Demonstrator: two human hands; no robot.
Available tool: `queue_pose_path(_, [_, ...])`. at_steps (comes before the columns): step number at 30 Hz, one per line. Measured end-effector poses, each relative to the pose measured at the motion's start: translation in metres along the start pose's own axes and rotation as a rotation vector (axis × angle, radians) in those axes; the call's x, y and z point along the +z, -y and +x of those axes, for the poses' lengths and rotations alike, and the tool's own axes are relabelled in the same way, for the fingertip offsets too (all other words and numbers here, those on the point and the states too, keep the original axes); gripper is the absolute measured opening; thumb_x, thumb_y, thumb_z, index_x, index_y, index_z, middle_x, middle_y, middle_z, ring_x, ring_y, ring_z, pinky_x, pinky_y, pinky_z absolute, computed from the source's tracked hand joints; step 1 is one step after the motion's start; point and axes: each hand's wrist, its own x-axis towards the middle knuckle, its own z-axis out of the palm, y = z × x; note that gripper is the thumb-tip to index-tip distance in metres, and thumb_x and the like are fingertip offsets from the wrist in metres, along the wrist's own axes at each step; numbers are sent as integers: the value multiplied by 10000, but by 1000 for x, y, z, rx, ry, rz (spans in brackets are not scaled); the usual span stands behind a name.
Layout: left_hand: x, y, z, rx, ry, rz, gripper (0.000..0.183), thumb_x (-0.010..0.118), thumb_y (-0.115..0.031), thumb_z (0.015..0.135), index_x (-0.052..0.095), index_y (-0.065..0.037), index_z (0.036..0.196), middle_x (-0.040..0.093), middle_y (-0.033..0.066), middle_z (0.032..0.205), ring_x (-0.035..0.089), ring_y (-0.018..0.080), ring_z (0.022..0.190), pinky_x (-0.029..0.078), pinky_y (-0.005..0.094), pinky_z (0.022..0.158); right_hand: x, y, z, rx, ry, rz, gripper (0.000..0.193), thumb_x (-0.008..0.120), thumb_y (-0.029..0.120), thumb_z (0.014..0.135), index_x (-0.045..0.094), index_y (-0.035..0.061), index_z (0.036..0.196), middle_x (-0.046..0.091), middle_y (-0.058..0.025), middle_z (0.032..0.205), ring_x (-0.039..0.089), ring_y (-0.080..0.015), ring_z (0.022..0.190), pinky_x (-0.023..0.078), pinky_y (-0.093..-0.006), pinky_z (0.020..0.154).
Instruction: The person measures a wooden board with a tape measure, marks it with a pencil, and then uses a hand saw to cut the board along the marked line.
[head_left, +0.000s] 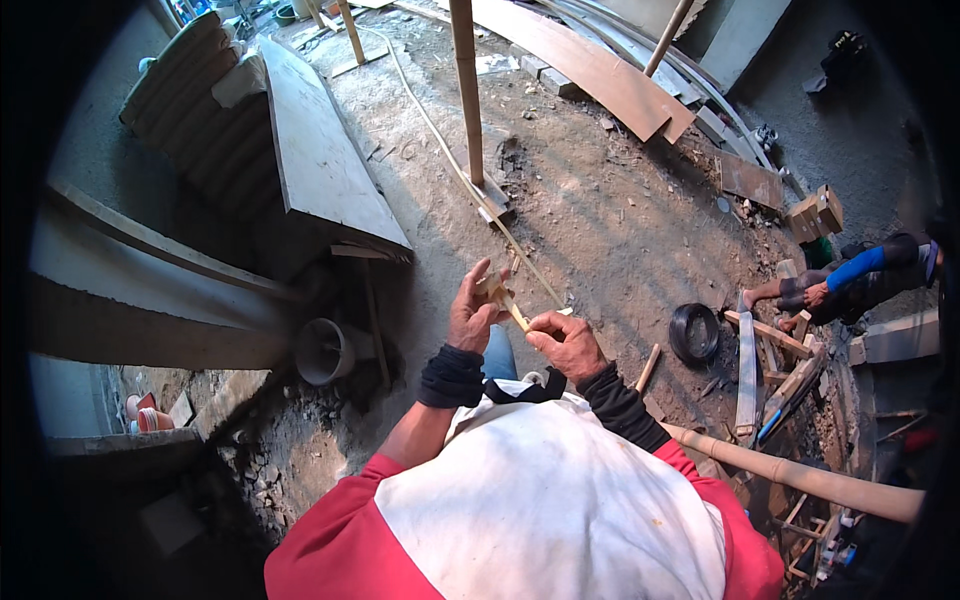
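I have both hands up in front of my chest, grasping a slim pale-yellow strip [515,313] between them; I cannot tell what it is made of. My left hand [470,318] holds its far end, palm turned up and fingers curled beside it. My right hand [568,347] pinches the near end between thumb and fingers.

Beyond my hands, a long thin pale length [428,122] lies along the dirt floor [590,220], passing just beside the foot of an upright bamboo pole [466,90]. To the left stand a large whitish panel [325,160] and, nearer me, a round bucket [322,352] tipped on its side. To the right lies a black coil [694,334], near a wooden frame [775,370]. A co-worker in a blue sleeve [856,268] bends just beyond that frame. Near me on the right, a thick bamboo pole [800,475] slants across. Far off lies a curved-looking brown board [575,62].
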Motion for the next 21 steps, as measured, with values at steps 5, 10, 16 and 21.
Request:
queue_pose_path(5, [17, 12, 1, -28, 73, -76, 782, 453, 88, 823, 352, -117, 1571, 563, 138, 1462, 662, 254, 1141, 577, 395, 948, -12, 16, -26, 35, 36, -128, 161, 719, 129, 902, 698, 4, 1002, 695, -32, 849, 626, -99, 768, 521, -289, 710])
queue_pose_path(10, [27, 29, -3, -154, 73, 130, 624, 518, -10, 972, 360, -117, 1567, 576, 132, 1444, 647, 235, 1143, 569, 404, 949, -18, 33, -37, 53, 11, -155, 144, 726, 119, 900, 695, 12, 992, 700, -46, 850, 647, -116, 782, 535, -292, 726])
queue_pose_path(16, [41, 21, -15, -283, 176, 389, 542, 540, -338, 1073, 406, -110, 1545, 618, 101, 1417, 619, 224, 1214, 564, 365, 916, -29, 37, -36, 61, -215, 123, 141, 705, 145, 961, 655, 40, 1041, 688, -17, 887, 637, -86, 785, 534, -280, 708])
queue_pose_path(21, [46, 5, -14, -332, 240, 312, 539, 574, -441, 1053, 531, -92, 1462, 639, 90, 1360, 614, 214, 1220, 559, 354, 928, -36, 38, -34, 4, -124, 114, 152, 699, 176, 957, 656, 44, 1020, 638, 19, 822, 577, -54, 713, 475, -241, 632])
